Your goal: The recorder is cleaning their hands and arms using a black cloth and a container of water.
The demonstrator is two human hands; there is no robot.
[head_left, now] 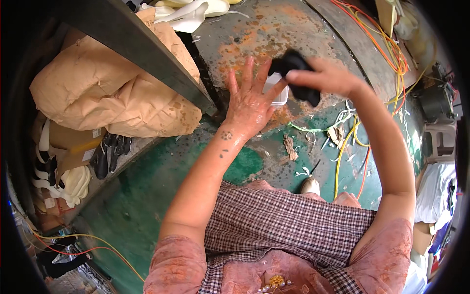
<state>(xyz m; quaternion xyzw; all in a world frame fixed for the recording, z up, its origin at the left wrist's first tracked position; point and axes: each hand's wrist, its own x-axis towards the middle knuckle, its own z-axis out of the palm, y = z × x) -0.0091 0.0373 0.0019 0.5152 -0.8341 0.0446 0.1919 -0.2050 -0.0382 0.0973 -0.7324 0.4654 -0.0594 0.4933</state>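
My left hand [248, 100] is stretched out with its fingers spread and holds nothing. Its skin looks wet. Partly behind its fingers is a small white plastic container [280, 97], whose contents I cannot make out. Just right of it, my right hand [330, 76] has its fingers closed on a soft-looking black item [304, 93]. Motion blurs both, so the item's kind does not show. It overlaps the container's edge in view; whether they touch I cannot tell. Below the hands lies a grey surface [235, 54] stained with orange and dark wet spots.
A dark metal beam [132, 49] slants across the upper left, beside crumpled brown paper [112, 83]. Pale curved pieces [193, 14] lie at the top. Orange and yellow cords [362, 24] run down the right onto the green floor [147, 196], among scraps. A stool [438, 142] stands far right.
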